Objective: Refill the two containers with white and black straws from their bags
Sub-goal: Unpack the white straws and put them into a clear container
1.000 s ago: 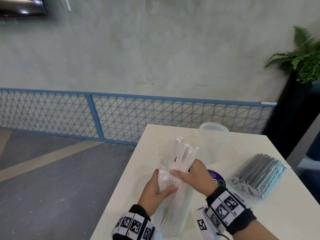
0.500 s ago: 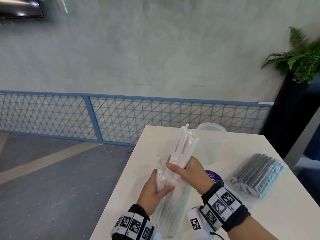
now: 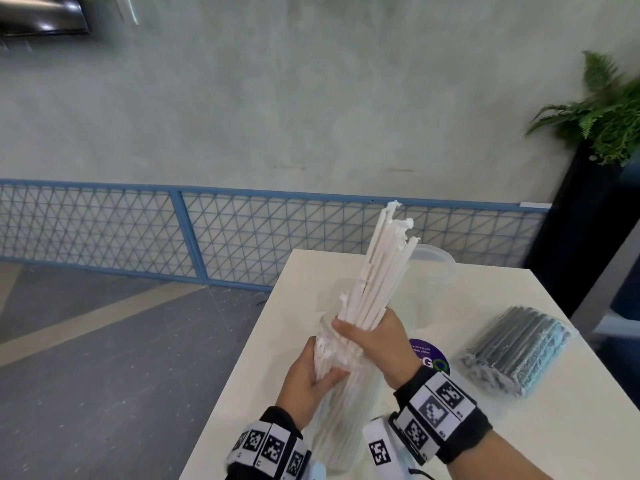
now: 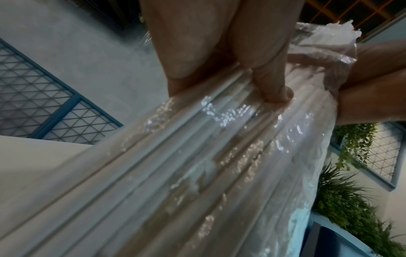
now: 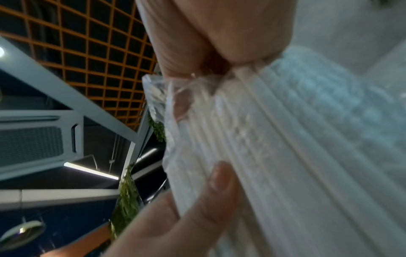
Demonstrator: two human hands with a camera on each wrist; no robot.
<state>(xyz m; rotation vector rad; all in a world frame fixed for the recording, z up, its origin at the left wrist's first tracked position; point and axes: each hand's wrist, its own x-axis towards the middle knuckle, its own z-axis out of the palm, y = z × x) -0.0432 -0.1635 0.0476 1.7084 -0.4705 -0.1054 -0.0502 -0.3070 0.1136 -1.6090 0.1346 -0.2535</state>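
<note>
My right hand [image 3: 372, 336] grips a bundle of white straws [image 3: 379, 268] and holds it half out of its clear plastic bag [image 3: 341, 407]. My left hand [image 3: 313, 370] grips the bag near its open top, thumb across the plastic. In the left wrist view the fingers [image 4: 272, 87] press the clear bag [image 4: 219, 165] over the straws. The right wrist view shows the thumb [image 5: 219, 180] against the white straws [image 5: 285, 139]. A clear container [image 3: 434, 268] stands behind the bundle. The bag of black straws [image 3: 519, 351] lies at the right.
The white table [image 3: 519, 438] has its left edge close beside my left hand, with grey floor below. A purple round sticker [image 3: 429, 356] lies on the table by my right wrist. A blue mesh fence [image 3: 173, 237] and a potted plant [image 3: 602, 116] stand beyond.
My right hand has pulled the bundle of white straws up and further out of the bag, while my left hand has kept hold of the bag in about the same place.
</note>
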